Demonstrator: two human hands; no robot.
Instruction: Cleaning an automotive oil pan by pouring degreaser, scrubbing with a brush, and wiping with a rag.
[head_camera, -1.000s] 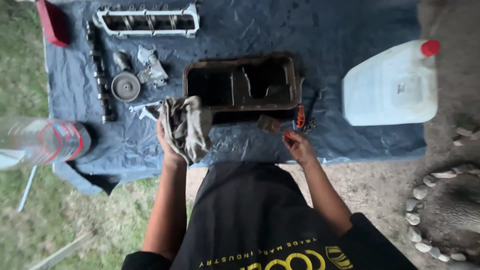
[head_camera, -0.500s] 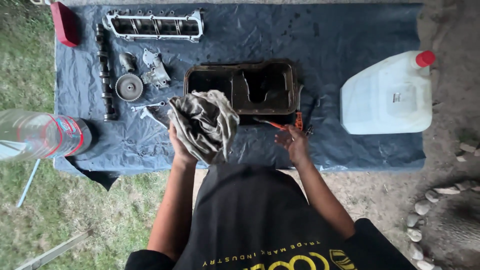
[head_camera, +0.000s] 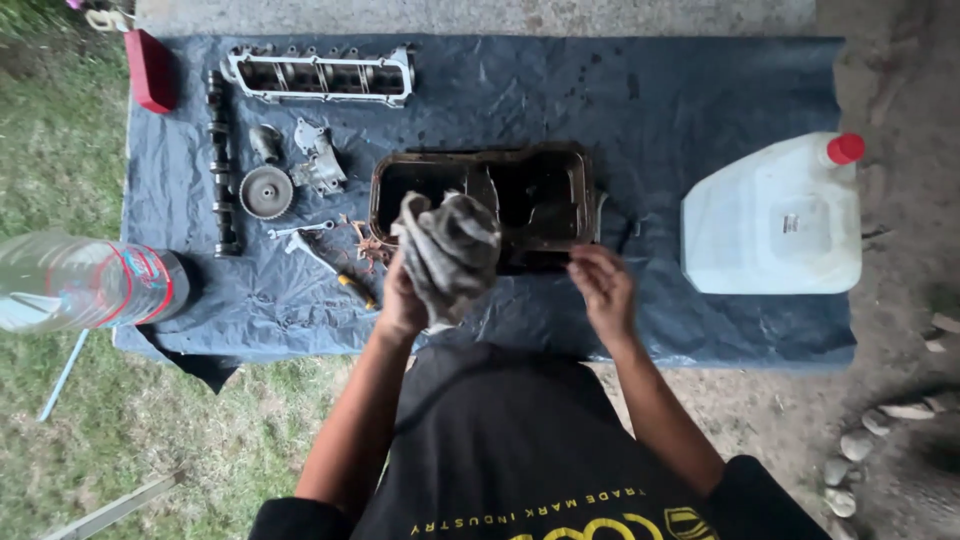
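Note:
My left hand grips a dirty grey rag and holds it up over the near left corner of a black, oily metal pan lying on a dark blue tarp. My right hand rests at the pan's near edge, fingers curled on the rim; whether it holds anything small I cannot tell.
Left of the pan lie a camshaft, a toothed pulley, small metal parts and wrenches. A long metal cover and a red box sit at the back. White jug right, clear plastic bottle left.
My left hand has lifted the rag from the tarp up over the pan's corner. My right hand has moved from the red-handled tool to the pan's near edge.

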